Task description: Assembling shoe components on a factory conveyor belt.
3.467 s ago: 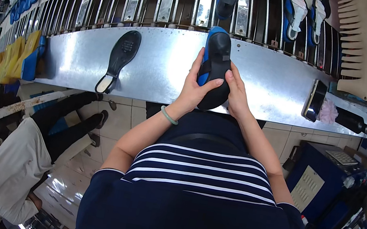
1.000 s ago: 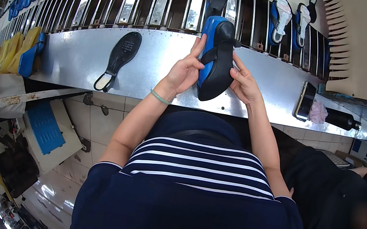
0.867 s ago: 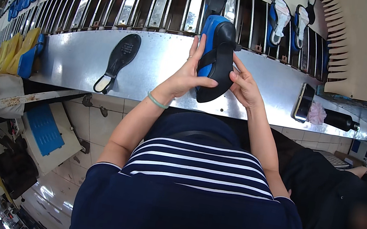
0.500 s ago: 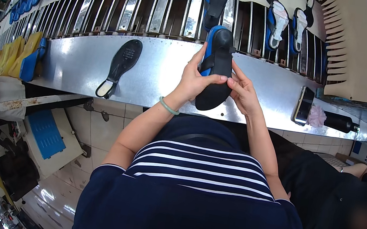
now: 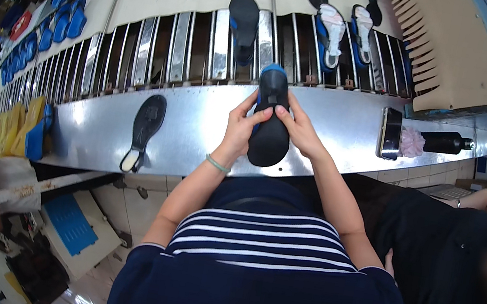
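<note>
From the head camera we see the black-and-blue sandal (image 5: 271, 118) held sole-up over the steel bench (image 5: 339, 120), its toe toward the slatted conveyor (image 5: 196, 47). We judge it light and rubbery, bendable but not fragile — best gripped along its side edges. Our left hand (image 5: 240, 127) and right hand (image 5: 299, 129) clasp it from either side, thumbs pressed on the sole, forearms raised.

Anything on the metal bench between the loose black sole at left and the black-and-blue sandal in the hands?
Nothing: in the head view, only bare metal bench between the loose black sole and the black-and-blue sandal.
</note>
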`<action>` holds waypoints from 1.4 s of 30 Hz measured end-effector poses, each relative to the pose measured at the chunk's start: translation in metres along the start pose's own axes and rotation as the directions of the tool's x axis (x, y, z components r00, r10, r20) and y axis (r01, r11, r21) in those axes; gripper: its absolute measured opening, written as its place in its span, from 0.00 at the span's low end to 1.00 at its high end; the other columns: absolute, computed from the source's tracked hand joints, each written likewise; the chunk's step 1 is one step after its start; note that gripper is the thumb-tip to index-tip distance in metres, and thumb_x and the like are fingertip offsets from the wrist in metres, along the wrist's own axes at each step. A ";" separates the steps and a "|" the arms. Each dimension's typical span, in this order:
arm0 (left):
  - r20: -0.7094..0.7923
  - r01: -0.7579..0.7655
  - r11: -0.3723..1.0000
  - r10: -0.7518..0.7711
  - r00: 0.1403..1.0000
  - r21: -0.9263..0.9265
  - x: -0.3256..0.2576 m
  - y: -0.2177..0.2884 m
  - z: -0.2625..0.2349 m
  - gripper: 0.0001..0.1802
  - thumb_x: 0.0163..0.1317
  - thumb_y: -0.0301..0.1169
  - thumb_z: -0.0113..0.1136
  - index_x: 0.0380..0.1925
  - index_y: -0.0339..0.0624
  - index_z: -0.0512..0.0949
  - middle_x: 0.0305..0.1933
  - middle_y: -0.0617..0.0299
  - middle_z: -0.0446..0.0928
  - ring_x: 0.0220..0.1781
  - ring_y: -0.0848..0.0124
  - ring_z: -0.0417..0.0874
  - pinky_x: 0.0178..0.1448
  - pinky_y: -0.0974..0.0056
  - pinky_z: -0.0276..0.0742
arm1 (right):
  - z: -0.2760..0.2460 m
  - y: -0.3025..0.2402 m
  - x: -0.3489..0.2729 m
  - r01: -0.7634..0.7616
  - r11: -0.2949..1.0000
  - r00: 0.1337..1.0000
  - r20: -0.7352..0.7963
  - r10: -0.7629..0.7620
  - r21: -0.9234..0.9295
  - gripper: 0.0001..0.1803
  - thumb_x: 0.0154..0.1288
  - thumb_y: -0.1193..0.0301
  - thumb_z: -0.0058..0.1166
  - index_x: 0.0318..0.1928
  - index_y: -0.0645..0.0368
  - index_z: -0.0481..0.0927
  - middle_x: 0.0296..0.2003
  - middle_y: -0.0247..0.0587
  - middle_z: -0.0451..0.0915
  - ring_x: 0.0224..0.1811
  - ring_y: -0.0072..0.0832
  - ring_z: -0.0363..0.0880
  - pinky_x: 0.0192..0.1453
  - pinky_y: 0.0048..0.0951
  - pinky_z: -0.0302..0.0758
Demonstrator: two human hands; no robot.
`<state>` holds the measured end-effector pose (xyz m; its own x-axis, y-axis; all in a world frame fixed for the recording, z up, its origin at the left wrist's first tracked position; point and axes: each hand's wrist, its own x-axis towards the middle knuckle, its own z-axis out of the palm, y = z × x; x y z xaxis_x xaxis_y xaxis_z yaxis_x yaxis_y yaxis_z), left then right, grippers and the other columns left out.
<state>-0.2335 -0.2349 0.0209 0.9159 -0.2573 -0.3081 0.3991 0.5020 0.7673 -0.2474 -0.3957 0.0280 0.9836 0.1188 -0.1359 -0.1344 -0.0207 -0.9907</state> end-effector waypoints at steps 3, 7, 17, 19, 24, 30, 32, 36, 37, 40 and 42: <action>-0.057 0.068 0.997 -0.069 0.996 -0.021 0.002 -0.008 0.004 0.34 0.61 0.22 0.64 0.67 0.33 0.65 0.59 0.53 0.75 0.54 0.69 0.79 0.57 0.67 0.78 | -0.003 0.017 0.004 -0.121 0.981 0.992 -0.015 0.124 0.149 0.31 0.74 0.65 0.50 0.72 0.62 0.58 0.65 0.44 0.69 0.65 0.28 0.67 0.68 0.26 0.63; -0.078 0.092 0.995 -0.089 0.993 0.035 0.001 -0.016 0.006 0.34 0.62 0.23 0.64 0.68 0.34 0.64 0.57 0.54 0.76 0.53 0.68 0.79 0.56 0.66 0.79 | -0.011 0.022 -0.002 -0.198 0.934 0.980 0.038 0.195 0.296 0.31 0.74 0.67 0.49 0.73 0.60 0.58 0.66 0.42 0.68 0.65 0.26 0.67 0.67 0.25 0.65; -0.022 0.135 0.991 -0.134 0.991 0.020 0.018 -0.028 0.004 0.31 0.66 0.28 0.61 0.68 0.41 0.63 0.56 0.55 0.76 0.53 0.67 0.81 0.56 0.64 0.80 | -0.027 0.032 0.006 -0.067 0.997 0.998 0.015 0.067 0.038 0.28 0.78 0.63 0.41 0.73 0.58 0.57 0.65 0.49 0.70 0.66 0.31 0.69 0.68 0.27 0.64; -0.017 0.159 0.987 -0.160 0.987 -0.026 0.025 -0.029 0.005 0.31 0.66 0.28 0.61 0.68 0.42 0.63 0.56 0.56 0.76 0.53 0.67 0.81 0.56 0.64 0.81 | -0.028 0.024 0.004 -0.061 0.997 0.998 -0.019 0.062 0.045 0.29 0.78 0.63 0.42 0.73 0.57 0.57 0.65 0.48 0.70 0.66 0.31 0.69 0.68 0.27 0.65; 0.063 0.200 0.980 -0.199 0.978 -0.009 0.017 -0.013 0.013 0.39 0.63 0.24 0.64 0.72 0.43 0.57 0.59 0.56 0.74 0.57 0.66 0.79 0.60 0.63 0.78 | -0.037 0.022 0.002 -0.091 0.984 0.988 0.140 0.069 0.155 0.33 0.75 0.67 0.47 0.75 0.50 0.53 0.67 0.44 0.68 0.67 0.29 0.67 0.68 0.27 0.64; 0.081 0.184 0.983 -0.182 0.980 -0.012 0.026 -0.019 0.005 0.44 0.63 0.23 0.62 0.75 0.48 0.50 0.66 0.56 0.67 0.64 0.64 0.73 0.64 0.61 0.74 | -0.031 0.026 -0.005 -0.080 0.976 0.996 0.047 0.072 0.201 0.34 0.73 0.68 0.50 0.75 0.50 0.54 0.66 0.43 0.68 0.63 0.26 0.70 0.66 0.26 0.66; 0.057 0.188 0.982 -0.187 0.981 -0.026 0.035 -0.018 0.010 0.44 0.63 0.23 0.62 0.75 0.48 0.50 0.66 0.56 0.67 0.63 0.65 0.73 0.64 0.62 0.75 | -0.035 0.027 -0.004 -0.102 0.967 0.995 0.043 0.094 0.232 0.33 0.73 0.68 0.50 0.75 0.51 0.55 0.65 0.42 0.70 0.62 0.26 0.71 0.65 0.25 0.67; 0.074 0.185 0.983 -0.186 0.980 0.014 0.044 -0.011 0.015 0.39 0.65 0.23 0.60 0.73 0.45 0.55 0.62 0.57 0.71 0.61 0.65 0.75 0.65 0.63 0.72 | -0.037 0.031 -0.008 -0.127 0.924 0.992 0.025 0.126 0.360 0.32 0.74 0.71 0.49 0.74 0.56 0.55 0.65 0.41 0.69 0.60 0.23 0.72 0.63 0.22 0.67; 0.086 0.213 0.977 -0.212 0.974 -0.008 0.048 -0.010 0.016 0.38 0.65 0.23 0.59 0.73 0.45 0.55 0.62 0.57 0.71 0.61 0.65 0.75 0.65 0.63 0.72 | -0.036 0.027 -0.009 -0.124 0.929 0.991 0.000 0.132 0.348 0.32 0.74 0.71 0.49 0.74 0.55 0.55 0.65 0.41 0.68 0.59 0.22 0.72 0.63 0.22 0.68; 0.125 0.257 0.965 -0.249 0.960 -0.059 0.064 -0.009 0.018 0.33 0.66 0.24 0.58 0.70 0.43 0.59 0.61 0.58 0.73 0.60 0.66 0.76 0.63 0.63 0.74 | -0.042 0.028 -0.015 -0.062 0.933 0.997 -0.028 0.077 0.355 0.36 0.73 0.71 0.51 0.76 0.54 0.51 0.67 0.43 0.65 0.59 0.21 0.71 0.61 0.23 0.69; 0.097 0.262 0.942 -0.247 0.964 -0.211 0.073 -0.007 0.022 0.29 0.67 0.25 0.58 0.67 0.43 0.63 0.59 0.59 0.74 0.58 0.66 0.77 0.61 0.62 0.76 | -0.047 0.016 -0.027 -0.102 0.911 0.991 -0.037 0.128 0.399 0.45 0.69 0.69 0.57 0.77 0.53 0.43 0.71 0.44 0.59 0.68 0.26 0.64 0.70 0.28 0.60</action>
<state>-0.1703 -0.2756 0.0052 0.7803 -0.4521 -0.4322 0.6253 0.5790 0.5233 -0.2705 -0.4456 0.0162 0.9621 0.0779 -0.2612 -0.2713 0.3653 -0.8905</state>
